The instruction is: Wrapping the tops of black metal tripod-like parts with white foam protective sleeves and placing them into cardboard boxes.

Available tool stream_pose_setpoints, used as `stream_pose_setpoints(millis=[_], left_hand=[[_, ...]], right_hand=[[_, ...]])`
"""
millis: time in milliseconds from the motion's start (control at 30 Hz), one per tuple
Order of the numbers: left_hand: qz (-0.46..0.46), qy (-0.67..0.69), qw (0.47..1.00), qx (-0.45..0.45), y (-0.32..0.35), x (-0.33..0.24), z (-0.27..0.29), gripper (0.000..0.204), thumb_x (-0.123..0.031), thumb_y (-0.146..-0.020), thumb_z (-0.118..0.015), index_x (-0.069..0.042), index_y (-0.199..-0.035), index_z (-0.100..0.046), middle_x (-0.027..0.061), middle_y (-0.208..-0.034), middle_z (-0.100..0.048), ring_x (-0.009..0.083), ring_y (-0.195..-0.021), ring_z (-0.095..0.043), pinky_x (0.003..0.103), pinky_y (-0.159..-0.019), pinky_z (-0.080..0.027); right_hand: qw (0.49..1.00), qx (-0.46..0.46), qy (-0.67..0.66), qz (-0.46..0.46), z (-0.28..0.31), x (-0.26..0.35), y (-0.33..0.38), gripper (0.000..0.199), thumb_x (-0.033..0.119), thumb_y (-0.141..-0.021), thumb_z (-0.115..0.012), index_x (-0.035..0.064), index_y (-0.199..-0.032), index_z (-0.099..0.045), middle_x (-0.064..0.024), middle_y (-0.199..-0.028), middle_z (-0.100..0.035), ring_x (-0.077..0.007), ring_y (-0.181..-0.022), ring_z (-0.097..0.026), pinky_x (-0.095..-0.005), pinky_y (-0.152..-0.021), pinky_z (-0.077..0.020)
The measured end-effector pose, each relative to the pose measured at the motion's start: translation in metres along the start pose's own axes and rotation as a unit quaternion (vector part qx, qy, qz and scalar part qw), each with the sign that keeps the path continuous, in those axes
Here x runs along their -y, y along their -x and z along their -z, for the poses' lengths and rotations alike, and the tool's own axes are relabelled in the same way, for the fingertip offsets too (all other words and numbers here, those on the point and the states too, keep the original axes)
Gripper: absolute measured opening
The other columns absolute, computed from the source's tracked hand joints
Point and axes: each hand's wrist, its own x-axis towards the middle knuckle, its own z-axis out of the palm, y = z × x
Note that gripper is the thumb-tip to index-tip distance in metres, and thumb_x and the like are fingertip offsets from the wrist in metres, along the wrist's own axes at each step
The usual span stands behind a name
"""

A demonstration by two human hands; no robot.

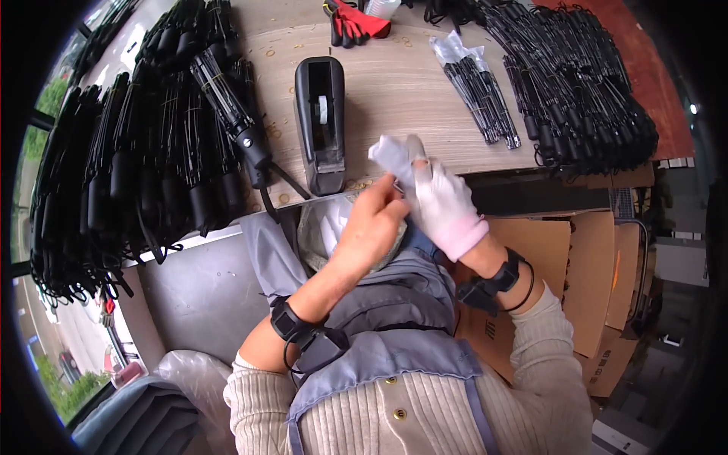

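Near: clear plastic bag lower left, contents unreadable; cardboard box right, flaps up, can't see inside. My gloved right hand is clamped on a crumpled whitish plastic wrap over the near edge of the table. My bare left hand has fingertips bunched against its lower end; can't tell if they pinch it. I'd call this piece unfinished. Beyond, the tape dispenser holds a roll. Small black bunch has clear plastic on top; left pile looks unwrapped, likely left to do. Right pile: can't confirm done.
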Motion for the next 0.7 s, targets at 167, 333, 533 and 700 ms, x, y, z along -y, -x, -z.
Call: stream_pose_setpoints(millis=[167,333,533,700], left_hand=[[-0.141,-0.055,0.986,0.077,0.004,-0.002,-0.044,0.036,-0.011,-0.089,-0.057,0.005,-0.12,-0.049,0.0008,-0.068,-0.05,0.0107,-0.057,-0.047,0.027,-0.055,-0.043],[0.02,-0.131,0.976,0.171,0.023,0.062,0.021,0.027,-0.015,-0.086,-0.062,0.005,-0.104,-0.06,0.0081,-0.071,-0.06,0.0161,-0.063,-0.059,0.031,-0.058,-0.047],[0.002,-0.637,0.752,-0.17,0.018,0.124,0.078,0.018,-0.017,-0.078,-0.061,0.0,-0.076,-0.066,0.0202,-0.077,-0.065,0.0287,-0.079,-0.066,0.04,-0.071,-0.052],[0.102,-0.608,0.786,-0.045,0.021,0.137,0.08,0.018,-0.017,-0.078,-0.061,0.0,-0.081,-0.066,0.0197,-0.082,-0.066,0.0289,-0.082,-0.066,0.038,-0.072,-0.052]], right_hand=[[0.993,-0.002,0.014,-0.119,-0.012,-0.08,-0.109,0.052,0.016,-0.082,-0.059,-0.0008,-0.128,-0.044,-0.0257,-0.092,-0.062,-0.0424,-0.084,-0.062,-0.049,-0.074,-0.0509],[0.988,-0.035,0.15,-0.023,-0.025,-0.136,-0.17,0.038,0.022,-0.084,-0.06,0.0027,-0.117,-0.056,-0.0205,-0.099,-0.063,-0.0384,-0.097,-0.06,-0.0448,-0.085,-0.0476],[0.95,-0.053,-0.008,0.307,0.03,-0.019,-0.224,0.024,0.018,-0.083,-0.06,0.0058,-0.103,-0.062,-0.0121,-0.108,-0.06,-0.03,-0.101,-0.057,-0.0394,-0.084,-0.0477],[0.82,-0.035,0.009,0.571,0.001,0.107,-0.235,0.031,0.019,-0.073,-0.068,0.0196,-0.104,-0.066,-0.0035,-0.117,-0.058,-0.0236,-0.103,-0.058,-0.0394,-0.08,-0.0512]])
